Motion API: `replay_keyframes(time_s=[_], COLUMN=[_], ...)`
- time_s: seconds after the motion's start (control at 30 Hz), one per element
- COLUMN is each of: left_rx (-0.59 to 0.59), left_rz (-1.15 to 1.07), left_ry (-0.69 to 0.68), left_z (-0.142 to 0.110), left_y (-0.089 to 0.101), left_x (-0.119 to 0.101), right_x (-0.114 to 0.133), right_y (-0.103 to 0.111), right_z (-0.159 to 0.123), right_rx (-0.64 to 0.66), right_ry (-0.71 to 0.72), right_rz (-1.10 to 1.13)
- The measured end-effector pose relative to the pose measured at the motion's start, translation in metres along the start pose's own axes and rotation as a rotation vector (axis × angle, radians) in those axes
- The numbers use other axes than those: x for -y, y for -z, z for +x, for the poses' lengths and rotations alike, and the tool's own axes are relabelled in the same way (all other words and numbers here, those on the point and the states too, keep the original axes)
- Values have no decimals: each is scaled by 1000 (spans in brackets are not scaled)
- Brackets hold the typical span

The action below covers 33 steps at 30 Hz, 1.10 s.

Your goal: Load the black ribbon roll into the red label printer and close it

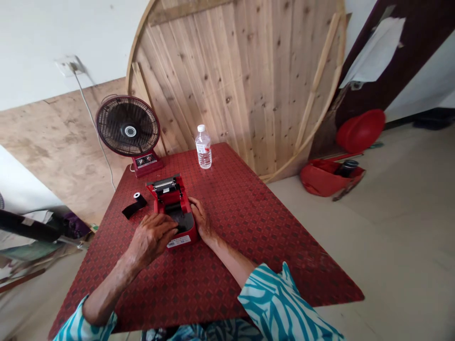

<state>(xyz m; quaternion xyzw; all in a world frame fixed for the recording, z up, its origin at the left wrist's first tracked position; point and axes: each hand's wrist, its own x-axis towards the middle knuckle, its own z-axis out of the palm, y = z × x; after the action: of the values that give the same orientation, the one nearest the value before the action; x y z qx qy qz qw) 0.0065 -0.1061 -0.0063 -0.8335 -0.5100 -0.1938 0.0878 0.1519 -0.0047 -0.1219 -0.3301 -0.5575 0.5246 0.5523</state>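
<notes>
A small red printer point(193, 231) stands on the table with its lid point(166, 184) raised at the back. A dark roller bar lies across its inside, and a white label is on its front. My left hand point(151, 234) reaches over the near left side, fingers bent together with the tips down in the dark compartment. What those fingertips hold, if anything, is hidden. My right hand point(201, 219) grips the printer's right side. Left of the printer lies a black roll point(139, 200) with a white core, its strip partly unwound on the table.
The table point(227, 274) has a red patterned cover. At its back stand a dark red fan point(128, 128) and a clear water bottle point(204, 149). A large round wooden board point(241, 85) leans on the wall. A red bag point(320, 179) sits on the floor at right.
</notes>
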Motion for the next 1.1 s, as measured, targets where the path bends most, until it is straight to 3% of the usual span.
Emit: replay_keyframes(time_s=[0.17, 0.4, 0.53, 0.7, 0.8, 0.9, 1.0, 1.1], left_rx=[-50, -128, -150, -145, -148, -233, -384, -378], left_rz=[40, 56, 63, 56, -30, -261, -585, -944], left_ry=[-30, -28, -6, 13, 27, 216, 645, 930], left_z=[-11, -26, -30, -32, -35, -36, -30, -20], left_y=[-3, -12, -14, -15, -15, -16, -21, -29], left_x=[-8, -12, -11, -12, -10, 3, 23, 36], right_x=[9, 52, 59, 48, 40, 35, 35, 36], right_y=[-4, -17, -8, 2, 0, -3, -5, -5], right_z=[21, 83, 67, 21, 8, 6, 7, 6], right_rx=[-26, 18, 5, -20, -32, -27, -38, -54], right_ry=[-41, 123, 141, 24, -27, -115, -169, -200], right_rz=[12, -114, -118, -41, 69, 170, 261, 307])
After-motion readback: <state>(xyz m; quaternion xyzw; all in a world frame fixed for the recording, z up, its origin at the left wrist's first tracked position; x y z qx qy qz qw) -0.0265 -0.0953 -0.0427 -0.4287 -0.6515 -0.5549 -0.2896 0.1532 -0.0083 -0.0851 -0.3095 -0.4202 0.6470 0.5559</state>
